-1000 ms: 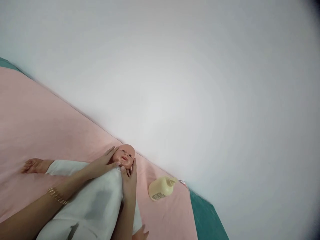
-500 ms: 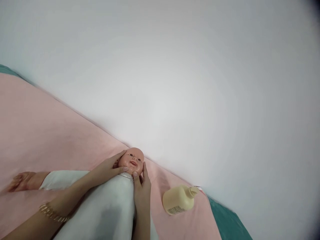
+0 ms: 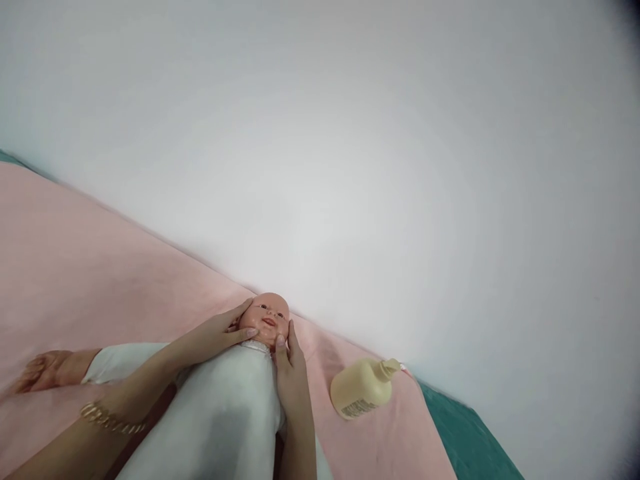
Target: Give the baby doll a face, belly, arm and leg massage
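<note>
A baby doll point(image 3: 270, 308) in white clothing lies face up, its head by the wall. My left hand point(image 3: 215, 341), with a gold bracelet at the wrist, cups one side of the head, the thumb along the jaw. On the opposite cheek rests my right hand point(image 3: 293, 367), its thumb near the chin and its fingers reaching up the side. Together the two hands hold the head between them. One doll arm stretches out to the left, while the other is mostly hidden. A grey patch marks the front of the clothing.
To the right of my right hand stands a pale yellow pump bottle point(image 3: 359, 392). Pink cloth point(image 3: 115, 267) lies under the doll and bottle, over a green surface point(image 3: 465, 427) that shows at the right. A white wall point(image 3: 325, 160) rises directly behind.
Both thumbs have shifted slightly upward on the doll's lower face, the right one from the chin toward the cheek. The camera view has tilted a little. The hold on the head continues.
</note>
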### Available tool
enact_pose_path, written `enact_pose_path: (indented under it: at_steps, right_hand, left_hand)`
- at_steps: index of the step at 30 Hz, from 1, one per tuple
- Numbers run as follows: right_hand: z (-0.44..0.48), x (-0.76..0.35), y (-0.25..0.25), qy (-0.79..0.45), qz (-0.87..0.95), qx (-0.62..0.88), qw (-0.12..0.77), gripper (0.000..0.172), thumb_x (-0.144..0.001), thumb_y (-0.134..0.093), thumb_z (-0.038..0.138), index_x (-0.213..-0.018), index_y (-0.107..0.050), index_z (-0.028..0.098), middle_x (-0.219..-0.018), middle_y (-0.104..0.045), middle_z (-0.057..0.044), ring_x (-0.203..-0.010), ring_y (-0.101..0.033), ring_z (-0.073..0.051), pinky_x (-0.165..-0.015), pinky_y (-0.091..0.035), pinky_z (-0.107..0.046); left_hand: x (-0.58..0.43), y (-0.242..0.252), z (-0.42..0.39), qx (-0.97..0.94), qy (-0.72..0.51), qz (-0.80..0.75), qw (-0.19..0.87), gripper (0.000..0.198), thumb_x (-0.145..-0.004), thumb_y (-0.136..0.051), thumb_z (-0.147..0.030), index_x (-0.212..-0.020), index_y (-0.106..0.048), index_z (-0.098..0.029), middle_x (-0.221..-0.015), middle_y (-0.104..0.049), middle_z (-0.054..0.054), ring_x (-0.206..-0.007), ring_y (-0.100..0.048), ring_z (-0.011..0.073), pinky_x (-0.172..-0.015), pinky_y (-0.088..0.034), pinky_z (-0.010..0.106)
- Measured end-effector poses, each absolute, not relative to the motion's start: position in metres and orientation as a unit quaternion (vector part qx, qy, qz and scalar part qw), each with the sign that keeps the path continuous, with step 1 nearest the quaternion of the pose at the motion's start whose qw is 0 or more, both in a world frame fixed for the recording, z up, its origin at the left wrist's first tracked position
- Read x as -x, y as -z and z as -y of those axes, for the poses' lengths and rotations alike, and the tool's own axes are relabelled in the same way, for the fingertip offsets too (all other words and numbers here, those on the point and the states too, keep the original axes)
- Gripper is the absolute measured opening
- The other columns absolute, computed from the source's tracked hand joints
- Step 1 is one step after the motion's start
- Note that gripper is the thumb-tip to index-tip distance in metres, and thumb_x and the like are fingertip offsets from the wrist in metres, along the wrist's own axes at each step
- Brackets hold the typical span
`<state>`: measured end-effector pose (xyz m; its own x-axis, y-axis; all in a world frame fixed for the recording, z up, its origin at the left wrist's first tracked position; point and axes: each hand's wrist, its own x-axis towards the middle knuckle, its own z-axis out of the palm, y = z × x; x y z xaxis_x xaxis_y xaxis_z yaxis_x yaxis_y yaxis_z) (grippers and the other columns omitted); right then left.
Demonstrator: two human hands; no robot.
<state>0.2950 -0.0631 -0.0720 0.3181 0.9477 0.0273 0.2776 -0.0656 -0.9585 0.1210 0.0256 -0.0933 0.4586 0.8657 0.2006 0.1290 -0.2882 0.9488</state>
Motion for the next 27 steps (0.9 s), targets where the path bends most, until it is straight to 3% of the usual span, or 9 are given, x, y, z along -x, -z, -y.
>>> enact_pose_path:
  at_steps: [5, 9, 15, 20, 27]
  right_hand:
    - [0.057, -0.289, 0.072, -0.355, 0.461, 0.645, 0.495, 0.099, -0.081, -0.071, 0.055, -0.159, -0.024, 0.016, -0.152, -0.049, -0.011, -0.135, -0.052, -0.028, -0.111, -0.045, -0.042]
    - [0.054, -0.288, 0.076, -0.342, 0.46, 0.639, 0.513, 0.095, -0.081, -0.071, 0.051, -0.157, -0.029, 0.014, -0.15, -0.05, -0.011, -0.133, -0.054, -0.027, -0.11, -0.045, -0.039]
    - [0.057, -0.287, 0.074, -0.34, 0.459, 0.647, 0.506, 0.086, -0.086, -0.063, 0.05, -0.157, -0.029, 0.015, -0.149, -0.052, -0.01, -0.134, -0.053, -0.026, -0.11, -0.045, -0.039]
    - [0.06, -0.291, 0.07, -0.345, 0.477, 0.626, 0.512, 0.083, -0.089, -0.058, 0.055, -0.156, -0.031, 0.015, -0.157, -0.041, -0.008, -0.145, -0.04, -0.025, -0.118, -0.036, -0.037]
    - [0.062, -0.3, 0.068, -0.374, 0.473, 0.619, 0.504, 0.081, -0.09, -0.056, 0.062, -0.156, -0.031, 0.021, -0.158, -0.038, -0.005, -0.147, -0.036, -0.025, -0.12, -0.031, -0.042]
  left_hand:
    - [-0.126, 0.079, -0.017, -0.671, -0.406, -0.335, 0.522, 0.069, -0.077, -0.069, -0.053, -0.135, -0.057, -0.02, -0.132, -0.065, 0.007, -0.121, -0.061, 0.0348, -0.103, -0.051, 0.041]
    - [-0.129, 0.082, -0.017, -0.656, -0.397, -0.36, 0.531, 0.062, -0.078, -0.069, -0.051, -0.131, -0.062, -0.021, -0.131, -0.066, 0.006, -0.122, -0.061, 0.0343, -0.098, -0.055, 0.038]
    - [-0.125, 0.086, -0.022, -0.706, -0.358, -0.373, 0.483, 0.066, -0.085, -0.064, -0.053, -0.144, -0.051, -0.024, -0.139, -0.06, 0.008, -0.125, -0.058, 0.0348, -0.102, -0.052, 0.042]
    - [-0.121, 0.084, -0.024, -0.73, -0.314, -0.375, 0.476, 0.081, -0.091, -0.053, -0.056, -0.159, -0.025, -0.021, -0.156, -0.041, 0.009, -0.14, -0.043, 0.0314, -0.115, -0.039, 0.043]
    - [-0.116, 0.099, -0.035, -0.746, -0.293, -0.393, 0.451, 0.084, -0.095, -0.041, -0.064, -0.162, -0.015, -0.02, -0.16, -0.031, 0.01, -0.145, -0.035, 0.033, -0.119, -0.032, 0.048]
